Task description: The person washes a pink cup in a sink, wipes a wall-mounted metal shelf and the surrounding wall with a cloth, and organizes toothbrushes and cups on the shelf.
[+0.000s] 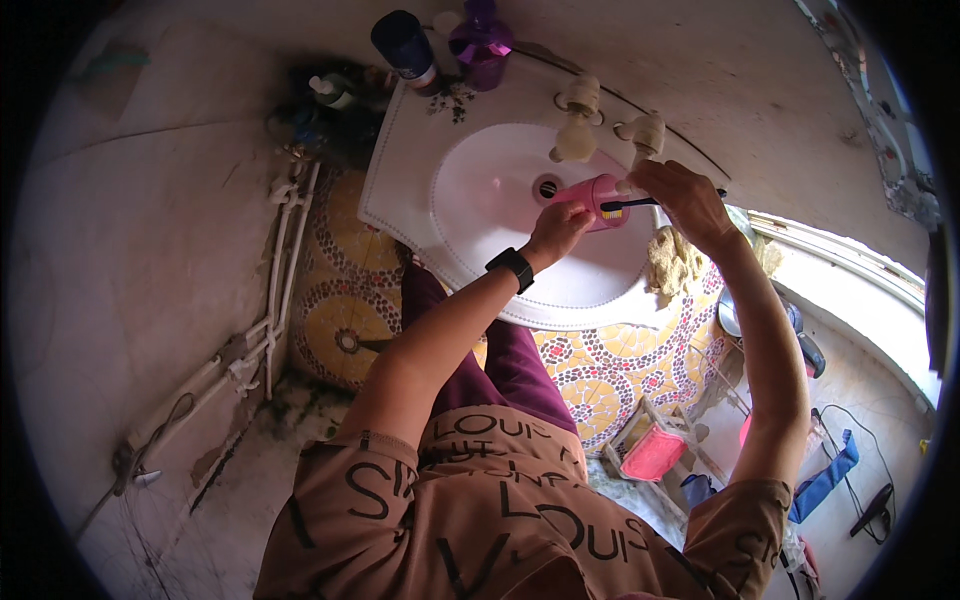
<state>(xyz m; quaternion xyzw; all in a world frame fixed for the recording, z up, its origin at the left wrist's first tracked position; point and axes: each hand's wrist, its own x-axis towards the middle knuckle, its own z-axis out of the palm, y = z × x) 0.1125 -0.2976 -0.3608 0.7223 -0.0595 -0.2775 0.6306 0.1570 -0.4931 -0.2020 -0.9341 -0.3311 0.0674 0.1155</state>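
Over the white washbasin, my left hand is closed round a pink cup that is tilted on its side. A black watch band circles that wrist. My right hand grips a dark toothbrush. Its yellow and white bristles lie in front of the cup's rim; whether they touch the cup I cannot tell. The right hand is close to the right-hand tap, partly covering its spout. The cup's inside and most of the right fingers' undersides are hidden.
Another tap stands left of it. A dark blue bottle and a purple bottle are on the basin's back left corner. A yellowish cloth hangs at the right rim. White pipes run along the left wall.
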